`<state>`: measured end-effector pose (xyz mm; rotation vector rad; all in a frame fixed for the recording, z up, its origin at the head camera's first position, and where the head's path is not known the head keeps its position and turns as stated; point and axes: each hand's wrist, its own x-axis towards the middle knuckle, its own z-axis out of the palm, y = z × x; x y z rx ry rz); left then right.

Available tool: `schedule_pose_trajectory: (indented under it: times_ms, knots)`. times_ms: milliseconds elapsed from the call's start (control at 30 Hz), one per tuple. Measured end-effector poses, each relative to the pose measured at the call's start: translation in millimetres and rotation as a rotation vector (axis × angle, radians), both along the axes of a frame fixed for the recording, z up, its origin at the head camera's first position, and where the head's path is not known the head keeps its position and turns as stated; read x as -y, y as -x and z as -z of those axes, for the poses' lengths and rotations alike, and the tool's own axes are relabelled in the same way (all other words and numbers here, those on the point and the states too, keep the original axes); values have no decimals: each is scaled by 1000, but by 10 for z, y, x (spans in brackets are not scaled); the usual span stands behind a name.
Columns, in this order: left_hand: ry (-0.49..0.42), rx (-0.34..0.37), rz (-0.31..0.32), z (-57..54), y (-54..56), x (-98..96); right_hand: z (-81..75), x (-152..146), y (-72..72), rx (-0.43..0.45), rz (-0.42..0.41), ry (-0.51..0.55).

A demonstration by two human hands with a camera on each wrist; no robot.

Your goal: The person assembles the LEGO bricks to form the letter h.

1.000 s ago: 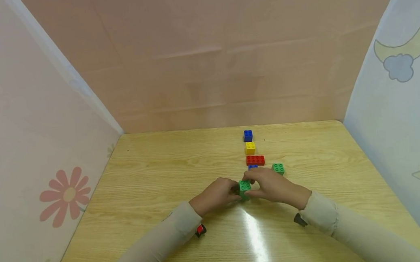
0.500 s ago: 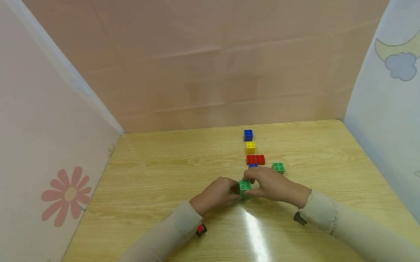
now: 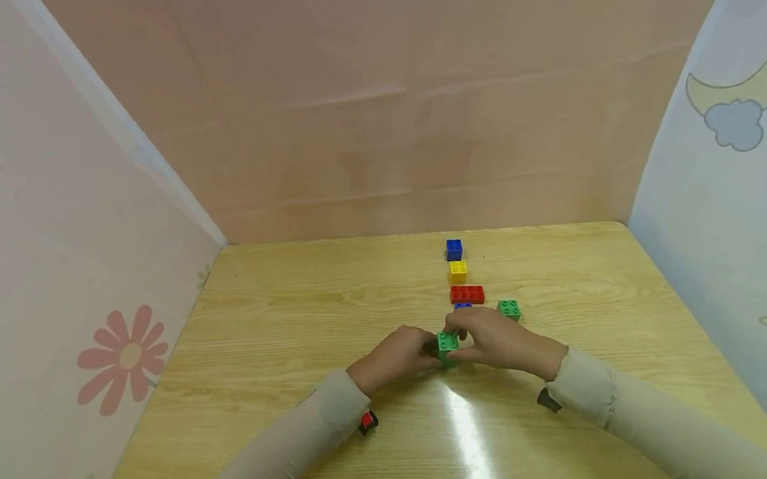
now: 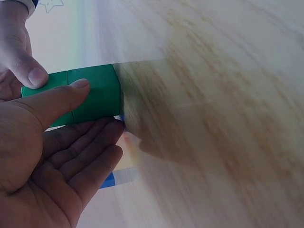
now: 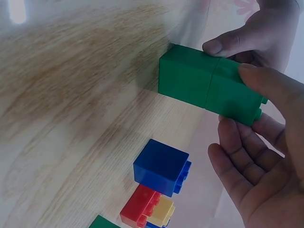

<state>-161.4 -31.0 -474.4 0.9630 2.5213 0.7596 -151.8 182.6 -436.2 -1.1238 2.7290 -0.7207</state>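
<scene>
Two green toy building bricks are stacked upright at mid-table, joined at a visible seam. My left hand [image 3: 401,353] holds the lower green brick [image 5: 185,76] from the left, its thumb lying near the seam. From the right, my right hand [image 3: 497,338] pinches the upper green brick [image 5: 232,92] between thumb and fingers, studs uncovered on top. Just beyond the right hand sits a blue brick [image 3: 463,306], partly hidden by it in the head view but plain in the right wrist view. Another green brick [image 3: 509,310] stands right of it.
Behind the hands, a long red brick [image 3: 467,294], a yellow brick [image 3: 458,272] and a far blue brick [image 3: 454,249] form a line on the wooden table [image 3: 307,297]. A pinkish-brown sheet [image 3: 375,121] rises behind, with patterned panels at both sides.
</scene>
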Motion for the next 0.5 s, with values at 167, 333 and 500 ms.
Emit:
schedule_pose_trajectory:
  times_ms: [167,333,500]
  knots:
    - [-7,1,-5,3,3,1,31,-11,17,-6,-9,20]
    - [3,-2,4,-10,-5,0,45,-14,13,9,-9,30]
    - [-8,15,0,-12,5,-5,40,-16,12,20,8,40]
